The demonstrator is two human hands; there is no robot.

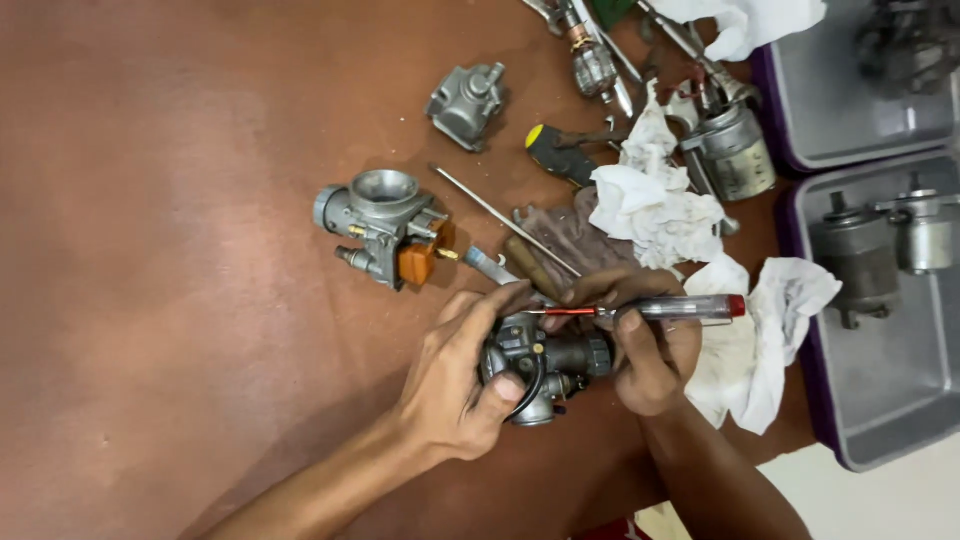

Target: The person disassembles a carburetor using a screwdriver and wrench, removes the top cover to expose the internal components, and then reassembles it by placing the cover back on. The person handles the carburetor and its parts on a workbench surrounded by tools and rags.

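My left hand [455,385] grips a grey metal carburettor [540,365] against the brown table, thumb over its black hose. My right hand [645,350] holds a screwdriver [665,309] with a clear handle, red end cap and red shaft. Its tip points left onto the top of the carburettor. Both hands sit close together at the table's near middle.
A second carburettor [385,225] with an orange part lies up and left of the hands. White rags [660,205] and a thin metal rod [500,217] lie behind. Grey trays [880,400] with motor parts stand at the right. A small metal housing [467,103] lies farther back.
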